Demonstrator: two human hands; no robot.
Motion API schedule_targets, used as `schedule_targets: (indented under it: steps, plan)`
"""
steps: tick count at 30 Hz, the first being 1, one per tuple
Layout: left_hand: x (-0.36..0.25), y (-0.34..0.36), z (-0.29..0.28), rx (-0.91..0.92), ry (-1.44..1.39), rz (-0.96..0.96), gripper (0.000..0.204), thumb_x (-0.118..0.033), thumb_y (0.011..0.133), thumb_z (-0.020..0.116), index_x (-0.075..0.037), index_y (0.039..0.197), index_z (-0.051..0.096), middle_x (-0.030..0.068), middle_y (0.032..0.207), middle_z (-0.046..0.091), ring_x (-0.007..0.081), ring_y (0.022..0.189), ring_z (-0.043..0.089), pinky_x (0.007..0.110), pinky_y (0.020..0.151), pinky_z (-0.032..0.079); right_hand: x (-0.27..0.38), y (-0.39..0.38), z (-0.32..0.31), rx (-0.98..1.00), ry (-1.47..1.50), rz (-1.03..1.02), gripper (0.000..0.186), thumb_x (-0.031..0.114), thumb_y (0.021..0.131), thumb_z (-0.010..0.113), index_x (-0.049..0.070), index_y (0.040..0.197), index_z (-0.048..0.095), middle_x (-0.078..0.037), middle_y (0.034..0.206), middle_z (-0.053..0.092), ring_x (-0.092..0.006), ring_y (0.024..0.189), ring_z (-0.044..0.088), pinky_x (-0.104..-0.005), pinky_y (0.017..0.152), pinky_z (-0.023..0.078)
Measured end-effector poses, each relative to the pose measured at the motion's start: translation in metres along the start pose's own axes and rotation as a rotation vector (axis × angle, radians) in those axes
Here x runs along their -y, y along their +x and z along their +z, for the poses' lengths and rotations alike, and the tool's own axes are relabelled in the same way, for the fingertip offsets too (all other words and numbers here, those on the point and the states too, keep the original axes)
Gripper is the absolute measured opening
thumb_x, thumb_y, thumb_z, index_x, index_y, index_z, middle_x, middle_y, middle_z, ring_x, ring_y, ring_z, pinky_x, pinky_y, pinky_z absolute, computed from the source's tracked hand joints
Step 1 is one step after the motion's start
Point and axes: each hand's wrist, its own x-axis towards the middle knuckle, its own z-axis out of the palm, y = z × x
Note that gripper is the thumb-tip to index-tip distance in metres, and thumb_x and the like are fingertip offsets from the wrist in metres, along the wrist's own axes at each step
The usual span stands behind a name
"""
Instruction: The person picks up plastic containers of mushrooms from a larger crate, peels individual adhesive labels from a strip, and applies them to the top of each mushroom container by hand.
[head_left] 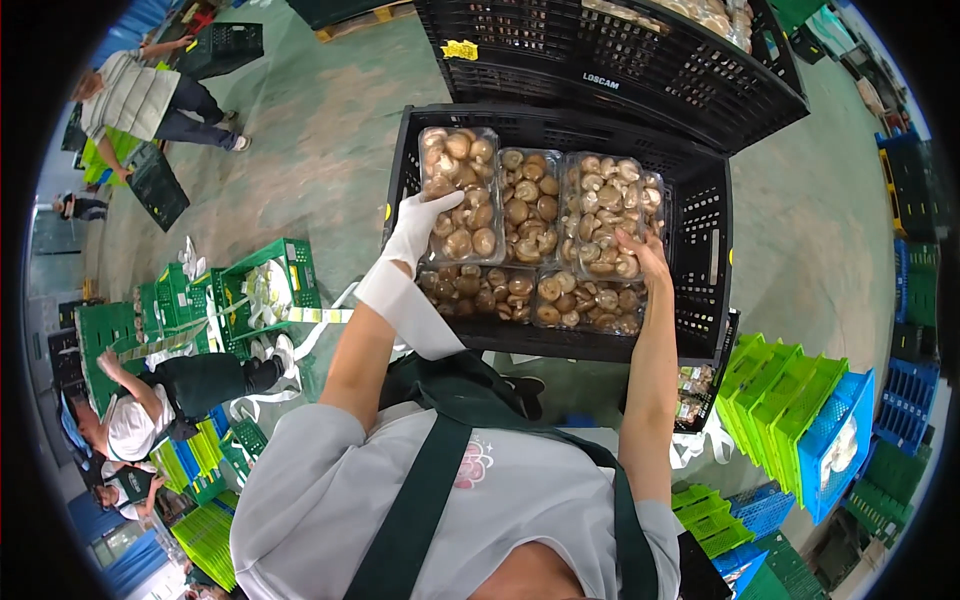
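Gripped along its outer edge, the left pack of mushrooms (462, 222) sits under the person's gloved left hand (415, 228), thumb across its clear top. Bare, the right hand (650, 260) clasps the right edge of the right pack (600, 210), thumb on top, its other fingers mostly hidden from me. Both packs are inside a black crate (706, 262), the right one overlapping another pack (654, 198). Between them lies a middle pack (530, 205), and two more packs (478, 293) line the near side. Just beyond stand tall black crates (620, 60). Off to the left, a worker in a striped shirt (138, 97) holds two dark crates (158, 190); bright green crates (775, 400) stand at right.
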Motion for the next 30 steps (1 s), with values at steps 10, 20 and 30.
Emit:
schedule_targets:
  steps: [10, 20, 30]
  plan:
    - [0.053, 0.047, 0.038, 0.252, -0.083, -0.24, 0.058, -0.018, 0.069, 0.077, 0.002, 0.116, 0.05, 0.0132, 0.106, 0.06, 0.0226, 0.095, 0.06, 0.037, 0.082, 0.05, 0.009, -0.01, 0.012, 0.032, -0.002, 0.141, 0.117, 0.055, 0.057, 0.075, -0.004, 0.14, 0.016, -0.027, 0.138, 0.03, -0.0338, 0.133, 0.022, -0.0517, 0.107, 0.014]
    - [0.03, 0.05, 0.05, 0.161, -0.073, -0.263, 0.046, -0.011, 0.074, 0.07, 0.003, 0.112, 0.05, 0.0152, 0.104, 0.06, 0.027, 0.09, 0.062, 0.041, 0.076, 0.055, -0.015, 0.011, 0.016, 0.109, 0.372, -0.006, 0.067, 0.037, 0.071, 0.073, -0.004, 0.118, 0.05, -0.012, 0.109, 0.058, -0.0201, 0.103, 0.053, -0.0293, 0.09, 0.039]
    - [-0.004, 0.01, 0.085, 0.62, -0.131, -0.23, 0.045, -0.02, 0.08, 0.063, 0.002, 0.117, 0.05, 0.0146, 0.108, 0.06, 0.0271, 0.095, 0.061, 0.041, 0.085, 0.051, 0.04, -0.113, -0.025, 0.108, 0.551, -0.212, 0.06, 0.016, 0.069, 0.076, -0.008, 0.117, 0.047, -0.016, 0.107, 0.059, -0.022, 0.094, 0.058, -0.0321, 0.084, 0.048]
